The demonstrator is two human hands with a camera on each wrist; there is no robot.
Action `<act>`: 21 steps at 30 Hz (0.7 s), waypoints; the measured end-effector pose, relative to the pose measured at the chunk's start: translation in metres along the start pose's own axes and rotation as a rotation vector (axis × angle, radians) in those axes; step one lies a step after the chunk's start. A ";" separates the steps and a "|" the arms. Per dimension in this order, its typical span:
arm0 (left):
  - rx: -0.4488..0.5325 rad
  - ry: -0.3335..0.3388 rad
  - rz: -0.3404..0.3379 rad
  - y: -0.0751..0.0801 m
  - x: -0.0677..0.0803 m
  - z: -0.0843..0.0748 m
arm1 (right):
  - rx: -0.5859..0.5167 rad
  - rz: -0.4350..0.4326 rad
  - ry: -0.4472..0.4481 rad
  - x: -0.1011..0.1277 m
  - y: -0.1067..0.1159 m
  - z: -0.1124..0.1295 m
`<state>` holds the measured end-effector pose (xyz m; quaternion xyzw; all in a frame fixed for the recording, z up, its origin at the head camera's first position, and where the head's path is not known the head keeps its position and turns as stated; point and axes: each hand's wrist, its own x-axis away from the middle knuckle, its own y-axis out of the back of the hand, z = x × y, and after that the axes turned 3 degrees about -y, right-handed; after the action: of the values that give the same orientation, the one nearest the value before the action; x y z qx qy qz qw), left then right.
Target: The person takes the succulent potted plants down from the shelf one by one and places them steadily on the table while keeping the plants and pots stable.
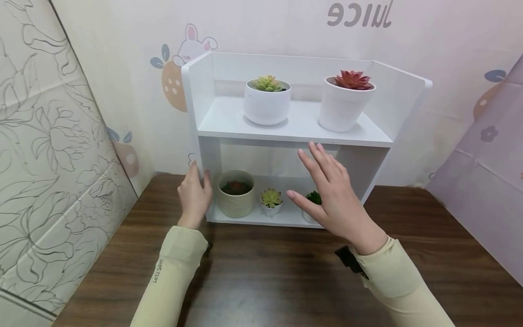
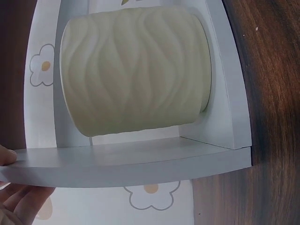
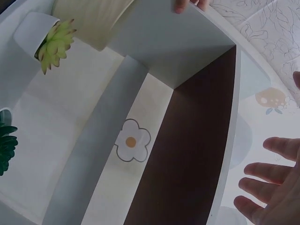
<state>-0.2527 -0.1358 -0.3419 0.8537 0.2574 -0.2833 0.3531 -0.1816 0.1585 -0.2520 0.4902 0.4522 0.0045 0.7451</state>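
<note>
A white two-tier shelf [image 1: 294, 140] stands on the table. My left hand [image 1: 194, 196] grips the edge of its left side panel; the left wrist view shows the thumb on one face and the fingers [image 2: 29, 202] on the other. Beside that panel, on the lower tier, sits a ribbed beige pot [image 2: 136, 70]. My right hand [image 1: 341, 200] hovers in front of the lower tier with its fingers spread, holding nothing. Partly behind it is a small dark green succulent [image 1: 313, 197]. A small pale green succulent [image 1: 271, 198] in a white pot stands between these two.
On the upper tier are a rounded white pot [image 1: 267, 108] with a green succulent and a tapered white pot [image 1: 341, 109] with a red succulent. The brown wooden table [image 1: 261, 277] extends toward me. Patterned walls [image 1: 122, 68] stand behind and at both sides.
</note>
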 end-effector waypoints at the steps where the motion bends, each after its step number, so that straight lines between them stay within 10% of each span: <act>1: 0.003 0.000 0.001 0.000 0.000 0.000 | 0.001 -0.002 0.001 -0.001 0.000 0.000; 21: 0.014 0.002 -0.001 -0.001 0.001 0.000 | 0.002 -0.086 0.023 -0.019 0.000 0.002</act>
<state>-0.2526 -0.1351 -0.3425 0.8562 0.2564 -0.2845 0.3468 -0.1915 0.1482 -0.2388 0.4708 0.4815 -0.0224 0.7389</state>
